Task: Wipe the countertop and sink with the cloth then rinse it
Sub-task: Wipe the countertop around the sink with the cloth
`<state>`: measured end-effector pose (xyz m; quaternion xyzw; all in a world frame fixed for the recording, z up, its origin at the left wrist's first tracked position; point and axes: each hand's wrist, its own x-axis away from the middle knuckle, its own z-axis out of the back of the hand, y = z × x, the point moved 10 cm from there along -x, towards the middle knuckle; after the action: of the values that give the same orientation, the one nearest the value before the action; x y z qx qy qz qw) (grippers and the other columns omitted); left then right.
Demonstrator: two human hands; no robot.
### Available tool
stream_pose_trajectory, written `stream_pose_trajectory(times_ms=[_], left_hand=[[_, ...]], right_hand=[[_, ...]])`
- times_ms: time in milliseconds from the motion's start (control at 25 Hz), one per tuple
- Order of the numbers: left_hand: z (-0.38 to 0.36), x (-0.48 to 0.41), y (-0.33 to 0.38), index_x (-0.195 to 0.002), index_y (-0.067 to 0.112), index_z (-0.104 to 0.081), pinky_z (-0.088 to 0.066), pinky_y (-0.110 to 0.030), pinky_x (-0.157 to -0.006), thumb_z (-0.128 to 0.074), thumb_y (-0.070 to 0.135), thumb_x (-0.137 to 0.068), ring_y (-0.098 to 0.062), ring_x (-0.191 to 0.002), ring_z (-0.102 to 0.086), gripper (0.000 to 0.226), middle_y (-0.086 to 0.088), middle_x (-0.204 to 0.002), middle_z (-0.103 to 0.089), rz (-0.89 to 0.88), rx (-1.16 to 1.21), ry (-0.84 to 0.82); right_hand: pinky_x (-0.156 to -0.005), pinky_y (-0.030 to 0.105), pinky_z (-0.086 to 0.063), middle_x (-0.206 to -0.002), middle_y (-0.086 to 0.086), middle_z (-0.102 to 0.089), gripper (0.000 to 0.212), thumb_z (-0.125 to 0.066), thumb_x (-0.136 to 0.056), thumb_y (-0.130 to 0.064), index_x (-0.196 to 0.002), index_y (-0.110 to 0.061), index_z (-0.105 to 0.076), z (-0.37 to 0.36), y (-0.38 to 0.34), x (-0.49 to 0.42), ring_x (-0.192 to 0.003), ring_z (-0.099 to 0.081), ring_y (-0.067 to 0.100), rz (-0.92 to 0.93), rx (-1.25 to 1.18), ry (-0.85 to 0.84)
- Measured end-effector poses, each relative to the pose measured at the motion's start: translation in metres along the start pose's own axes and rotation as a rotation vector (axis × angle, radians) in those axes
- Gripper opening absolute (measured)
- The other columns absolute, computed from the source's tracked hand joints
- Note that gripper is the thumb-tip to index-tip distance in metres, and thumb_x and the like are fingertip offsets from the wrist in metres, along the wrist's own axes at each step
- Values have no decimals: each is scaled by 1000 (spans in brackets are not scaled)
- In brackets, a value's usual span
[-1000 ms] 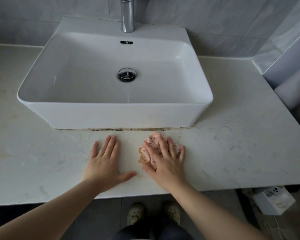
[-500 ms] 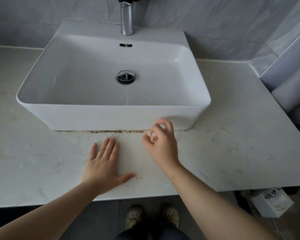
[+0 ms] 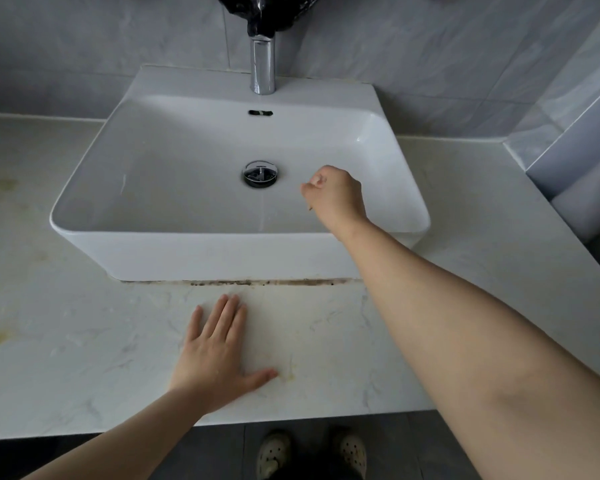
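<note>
A second ago the right hand (image 3: 333, 199) pressed the cloth flat on the countertop (image 3: 66, 323), just in front of the sink (image 3: 222, 252). It has since bunched the cloth up and lifted over the sink's front rim, and now hangs over the bowl to the right of the drain (image 3: 260, 173). Its fingers are curled into a tight fist. The cloth is almost wholly hidden, so it is probably balled inside that fist.

The left hand (image 3: 219, 351) has stayed put near the countertop's front edge, fingers straight and flat on the stone.

The wiping seems to be moving from the countertop to the sink. The dark grime line (image 3: 243, 282) along the sink's base remains, and rinsing under the tap (image 3: 263, 71) is yet to come.
</note>
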<state>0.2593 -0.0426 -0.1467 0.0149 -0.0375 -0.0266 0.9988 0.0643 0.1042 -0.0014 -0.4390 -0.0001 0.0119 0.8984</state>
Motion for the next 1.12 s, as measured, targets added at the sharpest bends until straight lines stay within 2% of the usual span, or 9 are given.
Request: stream_pose_trajectory(times_ms=[120, 240, 400, 600, 720, 840, 960, 1040, 1120], left_hand=[[0, 1, 0, -125, -3, -54, -13, -45, -108, -26, 83, -72, -23, -133, -26, 105, -17, -136, -50, 1, -7, 10], [0, 0, 0, -126, -2, -53, -13, -45, -108, -17, 83, -74, -23, -133, -26, 106, -17, -136, -50, 6, 4, 6], [-1, 1, 0, -126, -2, -53, -13, -46, -108, -15, 84, -74, -23, -133, -26, 107, -17, -137, -49, 10, 12, 0], [-1, 1, 0, -126, -1, -54, -11, -44, -109, -27, 84, -69, -23, -134, -25, 106, -17, -137, -49, 5, 10, 0], [0, 1, 0, -126, -2, -54, -11, -44, -108, -31, 85, -66, -23, -133, -26, 107, -17, -137, -49, 7, 18, -4], [0, 1, 0, -125, -2, -54, -11, -43, -109, -26, 86, -69, -23, -133, -26, 108, -17, -136, -49, 10, 40, -16], [0, 1, -1, -125, -1, -54, -10, -43, -109, -16, 86, -71, -23, -133, -26, 110, -17, -137, -49, 20, 47, -34], [-1, 1, -1, -125, -1, -54, -10, -43, -109, -15, 86, -71, -22, -134, -25, 110, -17, -137, -49, 21, 50, -47], [-1, 2, -1, -126, -1, -54, -10, -43, -109, -14, 86, -71, -22, -134, -25, 110, -17, -137, -49, 26, 36, -45]], right_hand=[[-57, 26, -40, -65, 3, -62, 27, -48, -82, -19, -59, -17, -34, 1, 0, 2, -69, -62, 27, -35, 40, 45], [-60, 28, -44, -62, 4, -58, 28, -45, -80, -21, -55, -17, -33, 4, 4, 1, -76, -67, 30, -83, 41, 74], [-53, 25, -35, -64, 8, -59, 25, -46, -74, -16, -53, -16, -33, 4, 12, 0, -69, -62, 30, -163, 5, 71], [-55, 25, -34, -54, 2, -46, 27, -49, -71, -11, -52, -16, -30, 8, 13, 1, -74, -65, 34, -173, -12, 84], [-60, 29, -45, -64, -9, -41, 26, -50, -75, -5, -61, -21, -34, 4, 10, 1, -76, -57, 28, -113, 34, 43], [-63, 34, -57, -79, -10, -48, 22, -48, -80, 2, -86, -19, -48, -3, 15, 1, -78, -57, 26, -110, -57, -28], [-64, 29, -45, -81, 1, -61, 10, -58, -84, -14, -75, -16, -54, -2, 6, 1, -79, -56, 28, -40, 30, -10], [-54, 27, -34, -67, 0, -56, 38, -58, -87, -34, -58, -16, -40, 2, 0, 5, -70, -49, 27, -30, 102, 17], [-50, 26, -28, -59, -2, -46, 44, -48, -92, -37, -55, -16, -36, 5, -2, 9, -66, -45, 27, -69, 132, 43]])
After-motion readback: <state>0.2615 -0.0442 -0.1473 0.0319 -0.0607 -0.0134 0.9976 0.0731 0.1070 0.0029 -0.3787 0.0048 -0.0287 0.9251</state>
